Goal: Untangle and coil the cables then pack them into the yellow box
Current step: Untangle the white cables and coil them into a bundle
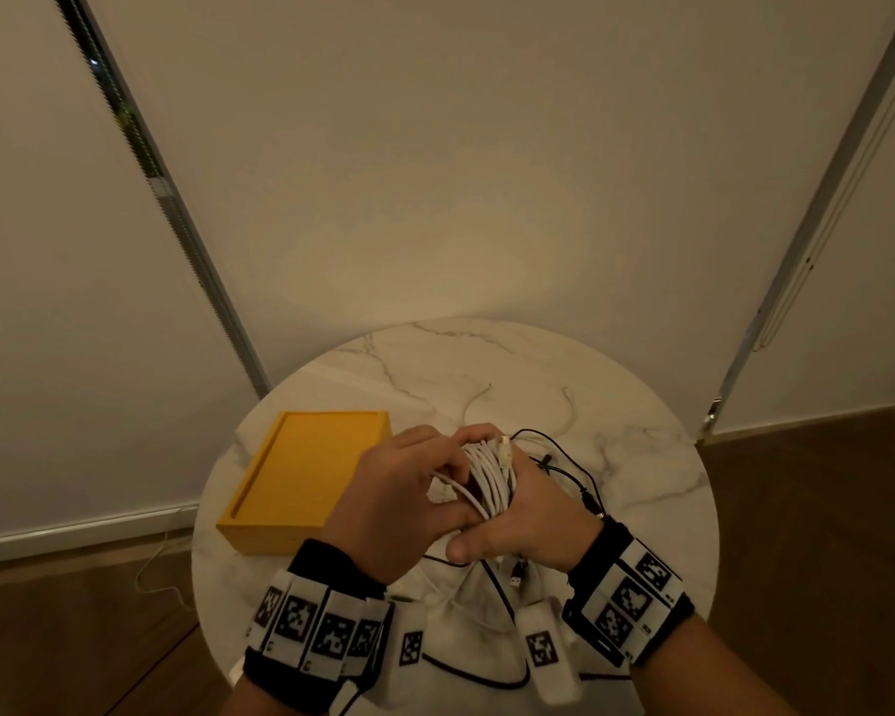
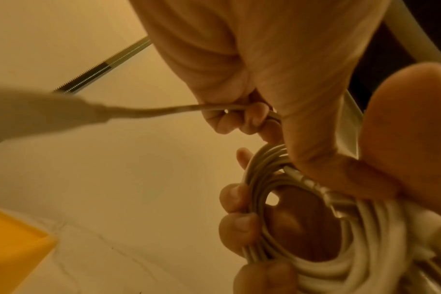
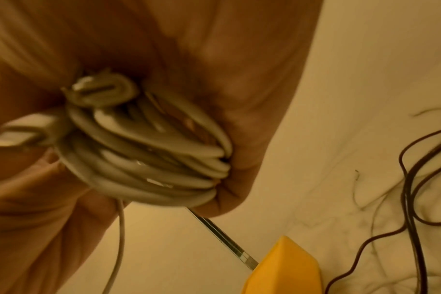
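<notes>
A coil of white cable (image 1: 489,483) is held above the round marble table (image 1: 641,457). My right hand (image 1: 530,509) grips the coil, fingers wrapped over its loops (image 3: 151,155), with a white plug (image 3: 101,89) on top. My left hand (image 1: 425,472) pinches a loose white strand (image 2: 164,109) that leads off the coil (image 2: 264,199). The yellow box (image 1: 306,478) lies open and empty left of my hands; one corner of the box (image 3: 282,268) appears in the right wrist view. A black cable (image 1: 564,467) lies loose on the table to the right.
Two thin white cable ends (image 1: 479,395) lie on the table beyond my hands. More black cable (image 1: 487,679) runs near the front edge under my wrists. White blinds stand close behind the table. A wooden floor surrounds it.
</notes>
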Available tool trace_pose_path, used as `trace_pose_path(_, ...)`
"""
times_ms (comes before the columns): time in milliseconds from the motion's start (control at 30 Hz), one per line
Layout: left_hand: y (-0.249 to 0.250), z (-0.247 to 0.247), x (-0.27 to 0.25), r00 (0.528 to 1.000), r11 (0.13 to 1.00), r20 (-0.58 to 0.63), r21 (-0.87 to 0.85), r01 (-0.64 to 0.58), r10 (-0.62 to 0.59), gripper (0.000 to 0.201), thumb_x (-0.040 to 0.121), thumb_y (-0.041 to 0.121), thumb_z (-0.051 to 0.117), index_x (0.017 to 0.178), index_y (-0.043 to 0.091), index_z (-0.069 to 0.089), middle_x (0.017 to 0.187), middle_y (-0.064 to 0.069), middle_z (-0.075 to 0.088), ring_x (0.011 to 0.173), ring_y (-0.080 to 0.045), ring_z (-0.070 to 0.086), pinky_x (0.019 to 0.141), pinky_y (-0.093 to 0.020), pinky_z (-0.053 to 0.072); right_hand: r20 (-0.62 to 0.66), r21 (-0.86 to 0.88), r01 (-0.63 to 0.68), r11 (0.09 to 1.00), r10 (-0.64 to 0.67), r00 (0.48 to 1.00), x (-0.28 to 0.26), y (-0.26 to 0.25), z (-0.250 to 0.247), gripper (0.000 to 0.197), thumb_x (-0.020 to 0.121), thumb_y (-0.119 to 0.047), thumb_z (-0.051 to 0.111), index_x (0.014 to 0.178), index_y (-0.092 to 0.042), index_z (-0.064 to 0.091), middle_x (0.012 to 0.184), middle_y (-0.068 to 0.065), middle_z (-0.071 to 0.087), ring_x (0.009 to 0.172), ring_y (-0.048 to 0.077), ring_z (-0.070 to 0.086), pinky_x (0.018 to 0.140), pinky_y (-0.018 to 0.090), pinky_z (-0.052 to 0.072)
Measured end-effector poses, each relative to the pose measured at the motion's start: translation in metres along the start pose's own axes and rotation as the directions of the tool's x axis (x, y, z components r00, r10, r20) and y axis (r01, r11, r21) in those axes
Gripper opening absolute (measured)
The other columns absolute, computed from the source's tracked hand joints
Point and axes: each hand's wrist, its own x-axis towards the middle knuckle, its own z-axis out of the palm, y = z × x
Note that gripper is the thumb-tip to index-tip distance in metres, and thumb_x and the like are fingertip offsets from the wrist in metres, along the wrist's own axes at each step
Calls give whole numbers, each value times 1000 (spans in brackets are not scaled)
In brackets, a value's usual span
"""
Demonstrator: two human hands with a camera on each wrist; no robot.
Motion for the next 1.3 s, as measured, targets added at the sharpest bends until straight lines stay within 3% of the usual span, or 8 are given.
trace_pose_path(200,-3,-2,-3,999,992,11,-120,41,-40,11,74,17,77,78,23,69,80,14,64,73,-9,59,63,-29,49,7,-112,-21,994,22,1000,-3,-6,-3,75,63,9,87,123,-6,45,108,24,59,103,32,62,91,50,52)
trace_pose_path(433,5,5,4,994,987,-95,-152,46,-61,25,82,16,73,92,29,54,89,15,57,85,-6,57,73,-13,45,-119,-107,13,994,-26,993,-1,0,0,54,62,18,59,110,-4,48,78,1,51,68,14,49,61,28,41)
trace_pose_path(600,-5,2,3,983,1000,-182,8,9,-8,4,88,18,70,87,20,67,89,13,63,87,-2,57,76,-18,46,-198,-22,66,998,-69,978,-3,4,1,55,63,15,56,114,-4,50,82,22,52,75,27,53,67,39,44)
trace_pose_path(733,-9,4,-1,978,993,-208,114,21,3,13,88,27,62,91,24,75,89,15,71,85,-5,63,73,-31,53,-209,-1,62,998,-61,976,-2,2,2,60,63,13,56,118,-11,54,86,16,57,79,28,57,69,44,47)
trace_pose_path(867,-8,8,1,971,998,-238,53,38,-25,16,84,3,72,91,18,74,85,16,68,80,6,59,72,-7,45,-180,-70,45,997,-57,982,-1,5,5,61,64,12,60,117,-18,57,95,14,60,90,23,62,75,38,53)
trace_pose_path(1067,-9,15,1,949,997,-309,-61,42,-58,19,82,-4,74,88,13,74,84,8,71,80,2,65,72,-9,51,-189,-154,82,985,-111,976,1,2,6,57,64,8,64,114,-18,58,98,12,59,91,24,59,78,55,54)
trace_pose_path(1167,-11,21,0,938,988,-329,-138,67,-110,20,82,-6,74,90,12,74,86,5,73,79,-1,69,71,-14,55,-202,-129,69,989,-94,975,1,1,6,56,64,10,62,114,-15,57,88,-8,61,82,8,59,72,33,52)
trace_pose_path(1300,-18,24,-2,931,951,-293,-276,138,-220,16,84,-1,75,92,13,73,86,4,76,79,-6,72,71,-19,56,-220,-45,52,998,-61,974,0,2,1,58,63,10,60,117,-11,56,92,18,61,90,27,63,80,43,53)
